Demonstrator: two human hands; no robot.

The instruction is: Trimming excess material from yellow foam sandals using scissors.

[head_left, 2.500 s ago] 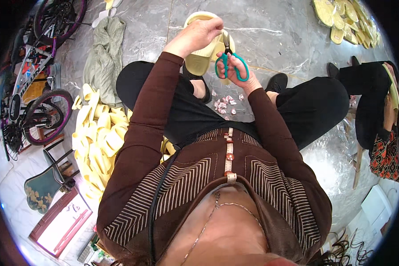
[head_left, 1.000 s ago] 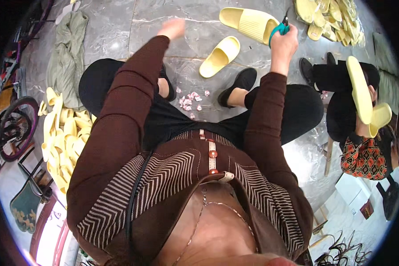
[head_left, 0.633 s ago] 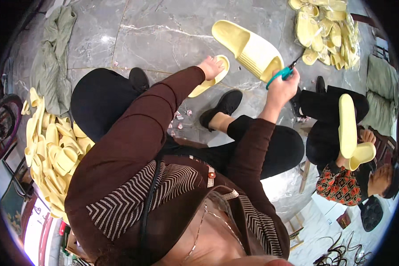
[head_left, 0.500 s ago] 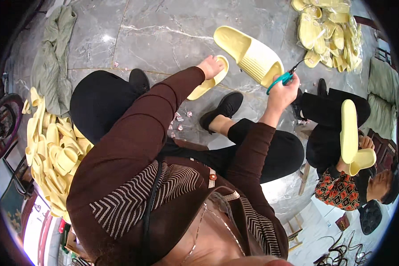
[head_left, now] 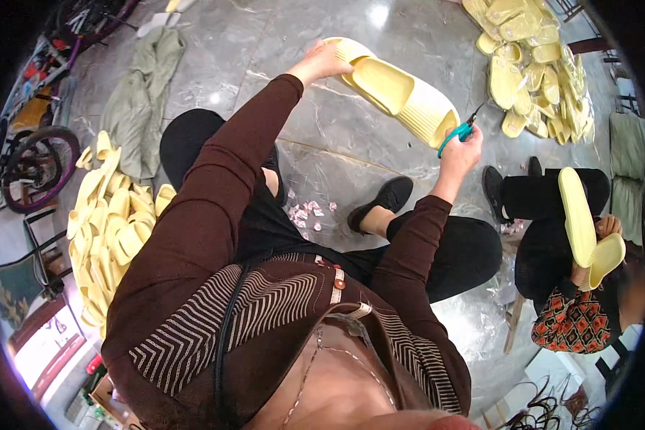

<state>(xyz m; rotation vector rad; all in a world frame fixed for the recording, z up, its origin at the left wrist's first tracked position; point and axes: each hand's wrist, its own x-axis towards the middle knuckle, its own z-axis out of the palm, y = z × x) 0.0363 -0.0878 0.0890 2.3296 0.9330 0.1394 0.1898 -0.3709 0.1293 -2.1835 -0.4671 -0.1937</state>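
Observation:
Two pale yellow slippers are held end to end above the floor. My left hand [head_left: 324, 61] is closed on the ribbed strap end of the left slipper [head_left: 352, 50]. The right slipper [head_left: 385, 84] overlaps it, its heel and insole facing me. At that slipper's toe opening is my right hand [head_left: 459, 154], closed round teal-handled scissors [head_left: 465, 130] and touching the slipper's edge. The dark blades point up and away from the slipper. Some of the right fingers are hidden behind the slipper and handles.
A heap of yellow slippers [head_left: 111, 229] lies at my left, by green cloth [head_left: 147, 93]. Bagged slippers [head_left: 523, 79] lie far right. Pinkish scraps [head_left: 304, 213] litter the floor between my feet. At right a seated person [head_left: 573, 315] holds a slipper pair [head_left: 579, 215]. A bicycle wheel [head_left: 43, 168] stands left.
My left hand has moved up and away with its slipper, bringing it against the far end of the other one. The scissors stay in my right hand. The view has shifted somewhat.

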